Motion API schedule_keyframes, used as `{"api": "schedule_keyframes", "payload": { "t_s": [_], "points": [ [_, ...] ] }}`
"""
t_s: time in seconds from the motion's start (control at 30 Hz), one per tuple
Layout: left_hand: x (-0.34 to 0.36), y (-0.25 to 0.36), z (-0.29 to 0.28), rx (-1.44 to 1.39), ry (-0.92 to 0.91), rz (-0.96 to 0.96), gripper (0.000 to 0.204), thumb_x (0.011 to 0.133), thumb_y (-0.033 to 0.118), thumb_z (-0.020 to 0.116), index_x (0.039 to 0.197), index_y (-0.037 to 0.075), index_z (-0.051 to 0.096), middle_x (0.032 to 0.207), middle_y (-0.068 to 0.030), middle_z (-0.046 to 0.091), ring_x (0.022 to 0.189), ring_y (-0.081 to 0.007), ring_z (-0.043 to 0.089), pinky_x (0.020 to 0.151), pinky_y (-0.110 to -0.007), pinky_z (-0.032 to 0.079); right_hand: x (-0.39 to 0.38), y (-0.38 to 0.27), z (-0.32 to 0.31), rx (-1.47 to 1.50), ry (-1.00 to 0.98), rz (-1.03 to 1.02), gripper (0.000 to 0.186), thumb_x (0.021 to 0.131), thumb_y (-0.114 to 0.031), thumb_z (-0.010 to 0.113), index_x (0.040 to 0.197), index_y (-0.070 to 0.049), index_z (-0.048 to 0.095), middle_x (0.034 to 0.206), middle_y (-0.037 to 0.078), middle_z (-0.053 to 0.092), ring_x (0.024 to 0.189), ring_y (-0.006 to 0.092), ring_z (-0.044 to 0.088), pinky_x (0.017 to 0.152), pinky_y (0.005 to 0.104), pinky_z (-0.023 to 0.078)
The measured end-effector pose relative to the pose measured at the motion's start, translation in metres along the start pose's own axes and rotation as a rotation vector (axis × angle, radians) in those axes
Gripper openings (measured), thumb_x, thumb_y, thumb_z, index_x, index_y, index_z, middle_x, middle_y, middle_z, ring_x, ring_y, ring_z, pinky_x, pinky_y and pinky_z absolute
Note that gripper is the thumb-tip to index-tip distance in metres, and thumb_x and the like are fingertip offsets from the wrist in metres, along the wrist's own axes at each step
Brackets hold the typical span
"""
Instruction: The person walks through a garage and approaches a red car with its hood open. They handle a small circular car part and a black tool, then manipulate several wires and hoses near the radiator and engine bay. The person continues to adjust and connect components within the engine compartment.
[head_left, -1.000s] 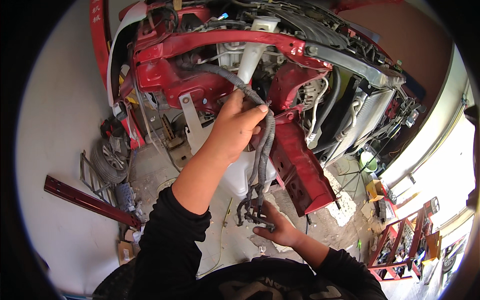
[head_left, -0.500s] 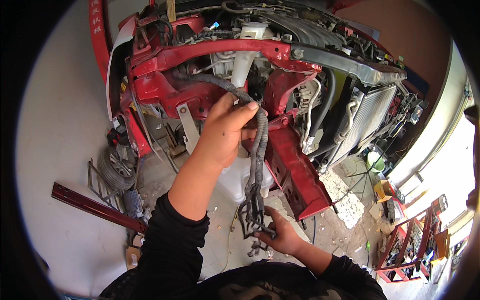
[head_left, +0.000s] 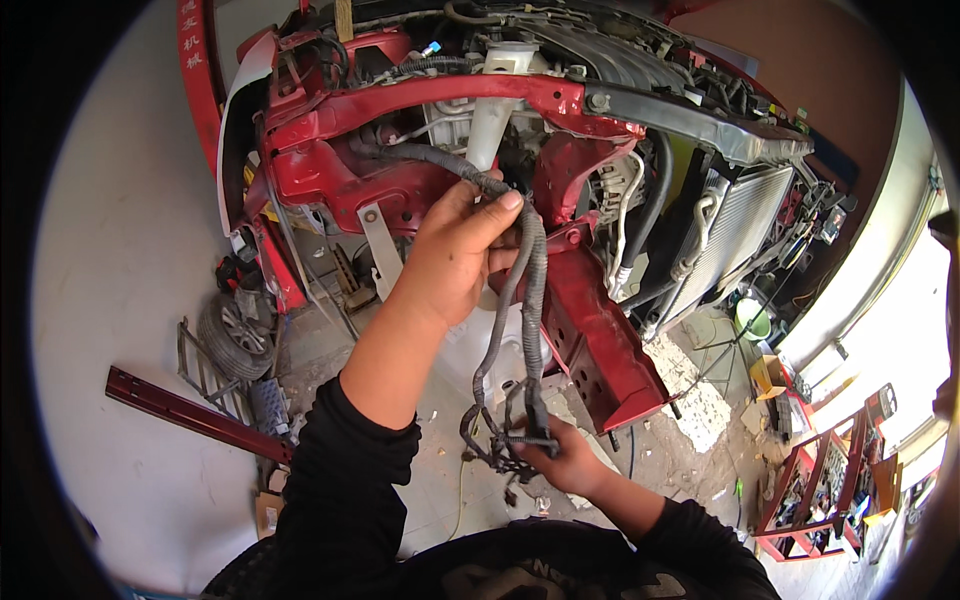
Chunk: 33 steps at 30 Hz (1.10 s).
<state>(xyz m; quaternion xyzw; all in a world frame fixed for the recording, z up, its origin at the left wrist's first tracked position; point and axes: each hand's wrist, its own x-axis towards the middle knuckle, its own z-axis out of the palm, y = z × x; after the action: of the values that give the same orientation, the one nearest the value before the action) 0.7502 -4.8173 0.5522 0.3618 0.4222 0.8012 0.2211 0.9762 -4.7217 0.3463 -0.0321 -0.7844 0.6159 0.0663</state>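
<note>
Harness [head_left: 535, 280] mid-dial: dark grey, banded ribbing. Crossmember [head_left: 400, 102], 11 o'clock: glossy red. Filler neck [head_left: 488, 135], 12: off-white. Radiator [head_left: 742, 235], 2–3: silver, fine parallel lines. Bowl [head_left: 754, 319], 3: pale green. Rail [head_left: 610, 340], 4: deep red. Sleeve [head_left: 345, 470], 7: plain black. Loose beam [head_left: 190, 412], 8: maroon.

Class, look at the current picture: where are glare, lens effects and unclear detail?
Head view: glare bleaches the bright opening at right; head view: the fisheye image is rounded, its corners black; head view: the cable bundle becomes a dark, unclear tangle at the right hand.
</note>
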Motion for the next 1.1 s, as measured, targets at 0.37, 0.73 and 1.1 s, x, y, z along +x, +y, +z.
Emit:
{"api": "schedule_keyframes", "payload": {
  "t_s": [0.37, 0.73, 1.1],
  "points": [
    [0.009, 0.005, -0.01, 0.084, -0.031, -0.013, 0.025, 0.11, 0.029, 0.066, 0.119, 0.006, 0.068, 0.109, -0.0073, 0.078, 0.088, -0.0187, 0.076, 0.077, -0.034, 0.062, -0.134, -0.203, -0.087, -0.308, 0.231, -0.004, 0.054, 0.089, -0.007, 0.084, 0.135, 0.012, 0.061, 0.093, 0.012, 0.076, 0.079, 0.0193, 0.075, 0.072, 0.031, 0.058],
    [-0.002, 0.0, 0.021, 0.308, 0.0, -0.092, 0.045, 0.107, 0.047, 0.067, 0.129, 0.008, 0.063, 0.114, -0.01, 0.077, 0.095, -0.018, 0.074, 0.084, -0.034, 0.053, -0.037, -0.223, -0.174, -0.505, 0.306, 0.031, 0.013, 0.104, -0.009, 0.072, 0.112, -0.001, 0.066, 0.076, -0.002, 0.061, 0.056, 0.0068, 0.058, 0.052, 0.0252, 0.046],
    [-0.035, -0.015, 0.073, 0.207, -0.122, 0.065, 0.028, 0.111, 0.022, 0.052, 0.123, -0.001, 0.064, 0.074, -0.0006, 0.054, 0.064, -0.0115, 0.053, 0.061, -0.03, 0.047, -0.027, -0.177, -0.225, -0.074, -0.112, -0.172, 0.046, 0.096, -0.016, 0.082, 0.134, 0.003, 0.065, 0.1, 0.008, 0.071, 0.091, 0.0134, 0.064, 0.081, 0.0309, 0.054]
  ]
}}
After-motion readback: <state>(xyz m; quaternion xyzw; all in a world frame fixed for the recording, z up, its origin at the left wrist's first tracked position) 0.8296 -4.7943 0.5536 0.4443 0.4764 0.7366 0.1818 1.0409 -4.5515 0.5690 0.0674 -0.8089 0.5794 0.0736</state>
